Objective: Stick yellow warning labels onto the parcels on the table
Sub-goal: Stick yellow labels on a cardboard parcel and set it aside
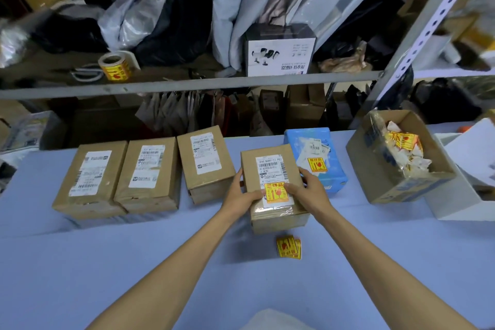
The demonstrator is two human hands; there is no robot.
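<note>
Both hands hold a brown parcel (270,211) on the table (134,262). The left hand (242,193) grips its left edge with the thumb on top. The right hand (308,190) grips its right edge, thumb laid on the yellow label (274,193) stuck over the lower part of the white slip (270,166).

Loose labels (288,247) lie on the blue surface, near the right hand and closer to the person. Just beyond the right hand's fingers lies a blue parcel (318,142), which bears its own yellow sticker (317,165). To the left of the left hand, three brown boxes (150,174) stand side by side in a row, each with a white slip facing up.

Beyond the hands runs a metal shelf (187,84). It is crowded with grey and black bags, a white box (278,56), scissors (85,73) and a label roll (113,67), far to the left. Paper bags and cartons fill the space under it.

Well to the right of the right hand, an open carton (385,177) sits tilted on the table. Inside are crumpled white backing paper (415,161) and yellow label scraps (403,140).
</note>
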